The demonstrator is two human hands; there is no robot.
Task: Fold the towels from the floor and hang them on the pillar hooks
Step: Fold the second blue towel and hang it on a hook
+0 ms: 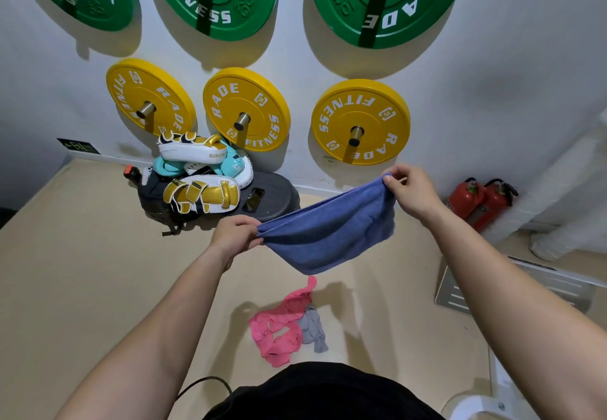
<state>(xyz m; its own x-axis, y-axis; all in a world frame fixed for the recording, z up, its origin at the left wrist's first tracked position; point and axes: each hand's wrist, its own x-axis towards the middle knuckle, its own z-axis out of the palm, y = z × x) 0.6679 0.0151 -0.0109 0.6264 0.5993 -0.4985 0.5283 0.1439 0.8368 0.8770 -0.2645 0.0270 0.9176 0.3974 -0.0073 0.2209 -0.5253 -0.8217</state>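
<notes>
Holds soft blue terry towel (328,232) stretched in mid-air, left hand (235,234) and right hand (412,191) each pinching an end. Stands over crumpled pink towel (279,327) touching grey towel (313,327) on beige floor (82,255).

Both hands, left (235,234) and right (410,189), pinch shut, arms outstretched.

The yellow weight plates (226,104) on the wall read "RADE FITNESS" in white. The green weight plates (230,9) above them show "RADE", "FITNESS" and "10 KG". A white pad (193,152) reads "GINGPA", with the end of the word hidden.
</notes>
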